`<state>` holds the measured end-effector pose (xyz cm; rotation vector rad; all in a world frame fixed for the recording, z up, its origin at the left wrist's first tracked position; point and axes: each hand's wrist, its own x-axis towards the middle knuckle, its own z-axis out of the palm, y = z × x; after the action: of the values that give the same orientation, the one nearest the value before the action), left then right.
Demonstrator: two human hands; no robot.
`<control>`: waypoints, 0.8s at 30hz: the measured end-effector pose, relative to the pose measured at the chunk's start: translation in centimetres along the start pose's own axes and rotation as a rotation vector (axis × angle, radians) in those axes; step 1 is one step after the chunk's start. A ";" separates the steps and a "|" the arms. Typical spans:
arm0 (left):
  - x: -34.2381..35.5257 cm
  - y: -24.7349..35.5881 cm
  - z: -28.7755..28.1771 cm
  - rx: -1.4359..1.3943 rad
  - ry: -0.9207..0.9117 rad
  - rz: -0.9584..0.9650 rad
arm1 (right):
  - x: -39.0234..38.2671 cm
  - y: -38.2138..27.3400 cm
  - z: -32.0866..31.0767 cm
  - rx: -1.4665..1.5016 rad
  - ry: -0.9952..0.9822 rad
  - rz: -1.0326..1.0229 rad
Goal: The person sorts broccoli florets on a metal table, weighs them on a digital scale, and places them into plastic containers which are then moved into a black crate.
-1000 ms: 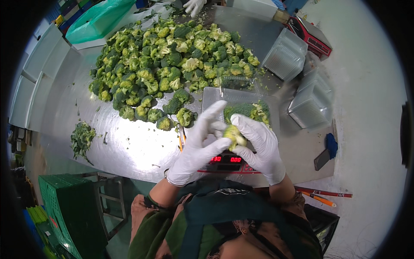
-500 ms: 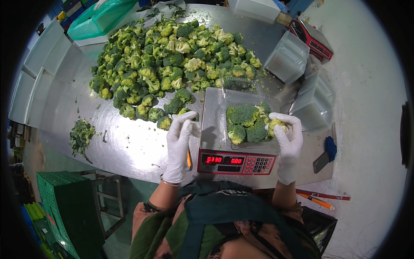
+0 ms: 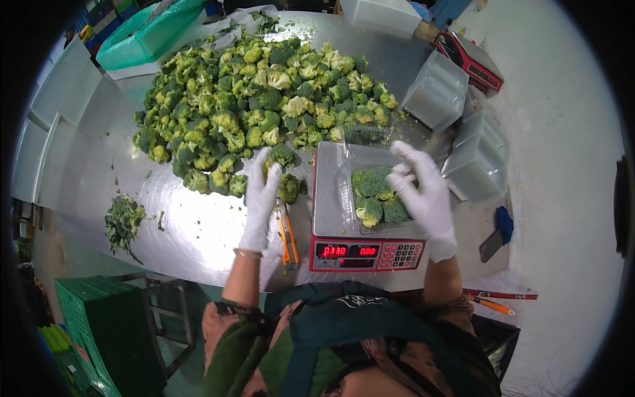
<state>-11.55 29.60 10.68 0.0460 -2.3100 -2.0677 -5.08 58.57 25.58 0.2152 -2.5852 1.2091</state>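
Observation:
A clear plastic tray (image 3: 355,210) holding several broccoli florets (image 3: 374,192) sits on the red scale (image 3: 323,258). Above the tray's right side is my right hand (image 3: 426,198), white-gloved, with fingers bent and spread apart; no floret shows in it, though the palm side is partly hidden. My left hand (image 3: 261,202), also gloved, reaches to loose florets (image 3: 288,188) at the near edge of the broccoli pile (image 3: 245,99). Its thumb and fingers stand apart beside a floret. An orange utility knife (image 3: 287,235) lies between that hand and the scale.
Stacks of clear trays (image 3: 438,91) stand at the right, near a second red scale (image 3: 469,63). A phone (image 3: 491,246) and a blue cloth (image 3: 505,225) lie by the right edge. Broccoli leaves (image 3: 124,221) lie at left, above green crates (image 3: 106,324).
My left hand has moved away from me to the florets, uncovering the knife. The right hand has shifted over the tray and its pinch on a floret has opened.

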 end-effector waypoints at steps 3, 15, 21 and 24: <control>1.3 -1.0 0.2 0.678 0.184 0.301 | 0.8 6.6 -2.5 -0.005 0.173 0.145; -7.0 3.0 9.5 0.230 -0.464 0.421 | 5.3 23.4 3.3 0.408 0.100 0.417; -7.5 3.0 11.1 0.052 -0.326 0.388 | 3.9 21.6 3.2 0.472 0.063 0.453; -7.8 1.7 11.7 -0.026 -0.270 0.387 | 2.7 20.2 3.2 0.563 0.146 0.456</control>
<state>-4.34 41.77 11.01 -0.6648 -2.1989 -1.9989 -13.24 68.96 9.80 -0.3626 -2.1701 2.0120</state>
